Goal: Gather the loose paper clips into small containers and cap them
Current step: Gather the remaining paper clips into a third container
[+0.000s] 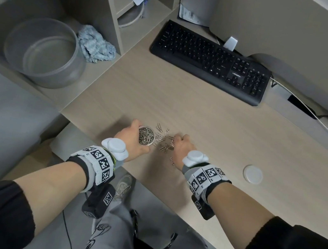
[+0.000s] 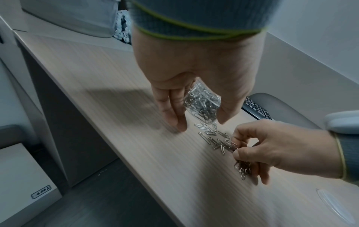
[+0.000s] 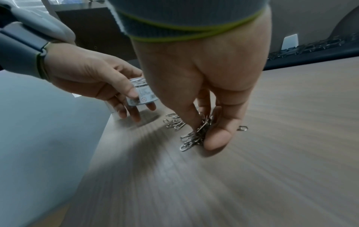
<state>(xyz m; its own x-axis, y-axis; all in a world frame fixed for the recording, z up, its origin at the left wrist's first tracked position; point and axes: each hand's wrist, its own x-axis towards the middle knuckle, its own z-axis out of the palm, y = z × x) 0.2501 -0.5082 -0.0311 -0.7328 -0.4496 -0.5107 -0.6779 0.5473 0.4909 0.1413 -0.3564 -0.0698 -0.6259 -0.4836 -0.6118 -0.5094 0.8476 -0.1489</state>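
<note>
My left hand (image 1: 132,138) grips a small clear round container (image 1: 146,136) packed with silver paper clips, held just above the desk's front edge; the container (image 2: 202,104) shows between thumb and fingers, and its labelled side (image 3: 142,93) faces the right wrist camera. Loose paper clips (image 1: 164,138) lie scattered on the desk between my hands. My right hand (image 1: 181,146) pinches a bunch of clips (image 3: 196,133) between thumb and fingers, right over the pile (image 2: 219,141). A white round lid (image 1: 252,174) lies flat on the desk to the right.
A black keyboard (image 1: 210,61) sits at the back of the wooden desk (image 1: 204,113). On a shelf unit at left stand a grey round tub (image 1: 45,52) and a crumpled blue cloth (image 1: 95,44). One stray clip (image 1: 172,161) lies near my right wrist.
</note>
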